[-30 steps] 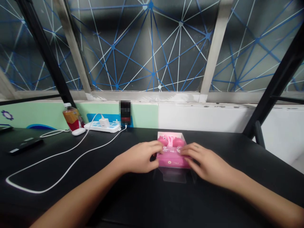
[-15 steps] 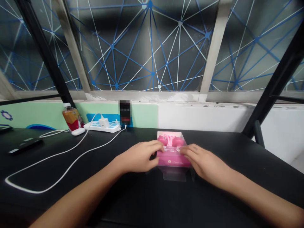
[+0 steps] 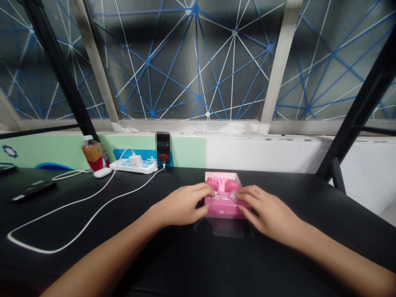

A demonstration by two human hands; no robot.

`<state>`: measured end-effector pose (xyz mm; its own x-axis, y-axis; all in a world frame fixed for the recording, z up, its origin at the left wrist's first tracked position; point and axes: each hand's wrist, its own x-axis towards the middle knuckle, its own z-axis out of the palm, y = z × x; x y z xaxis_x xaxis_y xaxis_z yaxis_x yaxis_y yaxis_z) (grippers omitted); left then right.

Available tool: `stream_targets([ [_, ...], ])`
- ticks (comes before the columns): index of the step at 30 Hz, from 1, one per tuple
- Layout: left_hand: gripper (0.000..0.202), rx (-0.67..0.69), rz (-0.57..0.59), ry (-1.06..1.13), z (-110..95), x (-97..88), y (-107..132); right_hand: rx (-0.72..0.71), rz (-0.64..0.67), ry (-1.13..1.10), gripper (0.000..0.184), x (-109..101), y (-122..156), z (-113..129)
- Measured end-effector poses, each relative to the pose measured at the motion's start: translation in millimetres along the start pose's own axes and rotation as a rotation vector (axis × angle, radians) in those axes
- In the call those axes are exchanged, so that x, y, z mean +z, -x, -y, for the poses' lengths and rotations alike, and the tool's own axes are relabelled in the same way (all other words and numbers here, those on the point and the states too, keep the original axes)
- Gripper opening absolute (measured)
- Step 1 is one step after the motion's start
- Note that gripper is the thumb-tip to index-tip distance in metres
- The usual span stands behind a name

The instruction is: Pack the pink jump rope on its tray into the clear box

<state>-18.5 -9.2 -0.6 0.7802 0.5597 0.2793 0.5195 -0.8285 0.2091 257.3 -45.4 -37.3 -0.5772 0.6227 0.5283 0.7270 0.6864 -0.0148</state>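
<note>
A small clear plastic box (image 3: 222, 198) with pink earphones and a pink card inside lies on the black table (image 3: 154, 255), its clear end flaps open toward me. My left hand (image 3: 182, 204) grips the box's left side, fingers curled over its top and thumb at its near edge. My right hand (image 3: 266, 212) holds the right side, fingertips pressed on the pink card.
A white cable (image 3: 71, 214) loops across the table's left half to a white power strip (image 3: 133, 165) at the back. A drink bottle (image 3: 93, 154), a white mouse-like object (image 3: 102, 172) and a dark flat device (image 3: 31, 189) sit at the far left. A black post (image 3: 352, 128) rises at right.
Both hands stay on the box. The right hand's fingers have shifted slightly on the pink card; the box has barely moved.
</note>
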Motion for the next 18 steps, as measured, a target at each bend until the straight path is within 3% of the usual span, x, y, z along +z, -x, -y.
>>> stream_targets([
  [10, 0.025, 0.001, 0.015, -0.012, -0.4, -0.4, -0.1, -0.004, 0.054, 0.001, 0.027, -1.2, -1.0, -1.0],
  [18, 0.025, 0.0, 0.029, 0.005, -1.2, -1.3, -0.2, 0.052, 0.097, -0.123, 0.021, -9.6, -2.1, -1.7],
])
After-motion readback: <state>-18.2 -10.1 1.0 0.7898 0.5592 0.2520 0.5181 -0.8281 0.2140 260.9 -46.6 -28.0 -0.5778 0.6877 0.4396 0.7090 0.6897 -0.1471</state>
